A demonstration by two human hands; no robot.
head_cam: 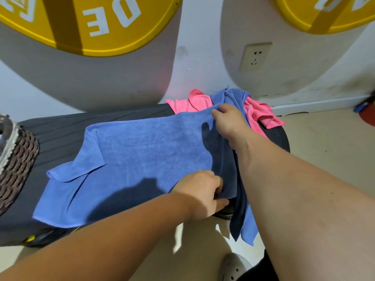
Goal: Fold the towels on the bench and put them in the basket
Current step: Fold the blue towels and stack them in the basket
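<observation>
A blue towel (129, 159) lies spread across the dark bench (60, 126), its left corner turned over on itself. My left hand (205, 191) pinches the towel's near right edge at the bench front. My right hand (229, 118) grips its far right corner. Part of the blue cloth (243, 226) hangs down over the bench's right end. Behind my right hand lies a heap of pink towels (261, 114) with more blue cloth (233, 96) on top. The woven basket (16, 165) stands on the bench at the far left, only partly in view.
Two large grey shapes with yellow discs (91, 27) stand against the white wall behind the bench. A wall socket (255, 56) is between them. Beige floor (324, 142) lies to the right, and a grey shoe (235, 266) shows at the bottom.
</observation>
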